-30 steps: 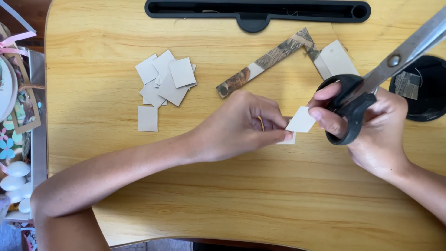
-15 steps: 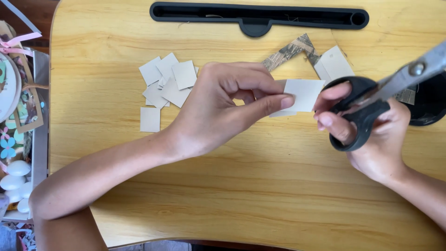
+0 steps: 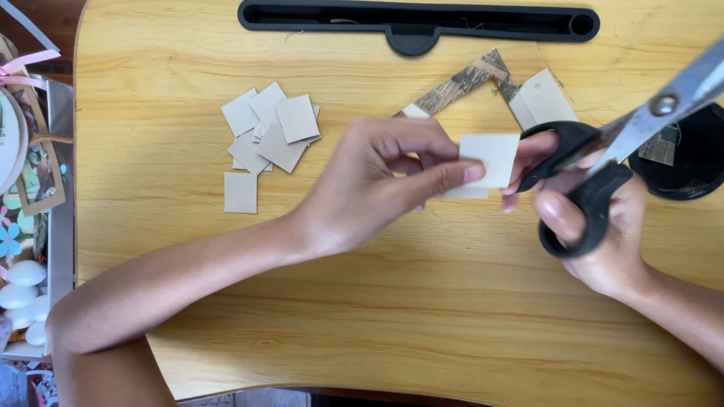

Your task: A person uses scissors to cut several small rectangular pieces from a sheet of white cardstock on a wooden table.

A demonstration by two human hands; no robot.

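My left hand (image 3: 377, 185) pinches a small white cardboard square (image 3: 490, 158) between thumb and fingers, held above the wooden table (image 3: 392, 316) at the centre. My right hand (image 3: 596, 226) grips black-handled scissors (image 3: 603, 162), whose silver blades point up and to the right. Its fingertips touch the right edge of the square. A pile of several grey cardboard squares (image 3: 268, 132) lies on the table to the left, with one square (image 3: 240, 192) lying apart below it.
A patterned cardboard strip (image 3: 467, 79) and a pale card piece (image 3: 544, 98) lie behind the hands. A black slotted tray (image 3: 418, 19) runs along the far edge. A round black object (image 3: 690, 162) sits at right. Craft items fill a box (image 3: 30, 226) at left.
My left hand has lifted the white square and moved it rightward and up. The right hand with the scissors stays close beside it, its fingertips now at the square's edge.
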